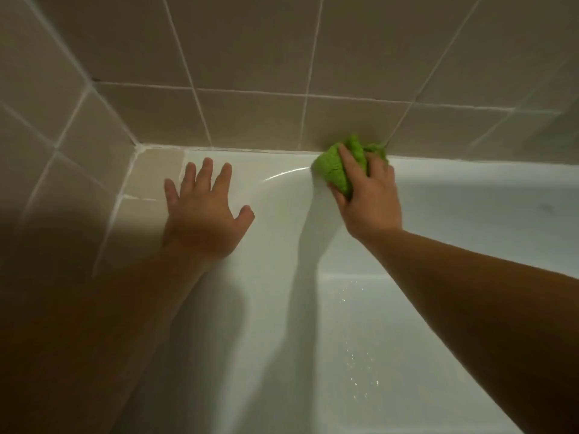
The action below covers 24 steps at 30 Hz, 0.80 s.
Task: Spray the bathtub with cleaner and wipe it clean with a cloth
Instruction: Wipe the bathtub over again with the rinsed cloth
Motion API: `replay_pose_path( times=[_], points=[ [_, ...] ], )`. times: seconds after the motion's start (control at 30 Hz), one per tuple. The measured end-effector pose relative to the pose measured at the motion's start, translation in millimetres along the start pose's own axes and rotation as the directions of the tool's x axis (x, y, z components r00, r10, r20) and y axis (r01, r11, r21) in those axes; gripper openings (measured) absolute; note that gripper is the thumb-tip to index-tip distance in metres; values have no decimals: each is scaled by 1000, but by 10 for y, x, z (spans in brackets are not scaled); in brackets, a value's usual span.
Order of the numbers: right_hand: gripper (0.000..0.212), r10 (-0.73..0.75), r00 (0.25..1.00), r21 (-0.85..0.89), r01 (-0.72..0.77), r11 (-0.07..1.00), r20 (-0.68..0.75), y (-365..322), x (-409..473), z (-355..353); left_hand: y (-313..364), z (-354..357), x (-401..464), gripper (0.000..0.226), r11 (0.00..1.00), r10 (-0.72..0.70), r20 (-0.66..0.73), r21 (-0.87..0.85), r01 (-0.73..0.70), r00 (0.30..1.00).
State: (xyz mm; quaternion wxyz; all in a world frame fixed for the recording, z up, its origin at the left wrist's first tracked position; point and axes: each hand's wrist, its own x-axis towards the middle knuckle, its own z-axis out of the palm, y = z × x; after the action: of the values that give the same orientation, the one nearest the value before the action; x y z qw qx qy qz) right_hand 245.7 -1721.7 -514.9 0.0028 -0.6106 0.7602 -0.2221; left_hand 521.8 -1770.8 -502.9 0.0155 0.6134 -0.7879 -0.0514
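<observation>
at tub rim (282,164), cloth (336,169) under right hand (369,198)

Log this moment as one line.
right hand: grips crumpled green cloth on white bathtub rim | left hand: flat, bracing

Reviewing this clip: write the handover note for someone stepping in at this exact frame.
Left hand: open, fingers spread, braced flat on the white bathtub rim near the tiled corner.
Right hand: grips the crumpled green cloth, pressing it on the far rim where it meets the beige tiled wall.
Done: droplets glisten on the inner slope.
Left: wipe the rest of the rim and basin. No spray bottle in view.
</observation>
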Motion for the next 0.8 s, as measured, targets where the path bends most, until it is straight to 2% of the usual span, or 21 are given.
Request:
replay_pose_path(
  times=[0.1, 0.2, 0.3, 0.37, 0.5, 0.63, 0.73, 0.8],
  points=[
    [66, 222, 973, 61, -219, 974, -59, 256, -56, -90, 73, 8, 48, 81, 999, 9, 22, 32, -10, 1000],
    [65, 291, 955, 76, -286, 955, -55, 8, -8, -41, 138, 12, 86, 80, 999, 40, 29, 33, -41, 999],
    [66, 86, 996, 16, -86, 996, 34, -403, 46, 34, 224, 34, 133, 80, 995, 91, 19, 33, -91, 996],
    [66, -63, 995, -12, 64, 998, 74, -576, 69, 84, 275, 54, 165, 79, 993, 115, 3, 18, -115, 993],
    [67, -139, 987, -14, 141, 990, 74, -298, 64, 18, 346, 41, 211, 77, 988, 151, -5, 13, -151, 989],
    [68, -32, 999, -27, 32, 999, 22, 632, -7, -302, 409, 33, 215, 79, 988, 143, 20, 56, -143, 990],
    [70, 148, 989, -15, -148, 989, 3, 1292, -96, -582, 511, 46, 226, 87, 990, 106, 32, 87, -108, 994],
    [71, 293, 955, 28, -292, 956, -38, 1565, -122, -699, 638, 39, 244, 91, 994, 66, 52, 85, -70, 996]
  ],
)
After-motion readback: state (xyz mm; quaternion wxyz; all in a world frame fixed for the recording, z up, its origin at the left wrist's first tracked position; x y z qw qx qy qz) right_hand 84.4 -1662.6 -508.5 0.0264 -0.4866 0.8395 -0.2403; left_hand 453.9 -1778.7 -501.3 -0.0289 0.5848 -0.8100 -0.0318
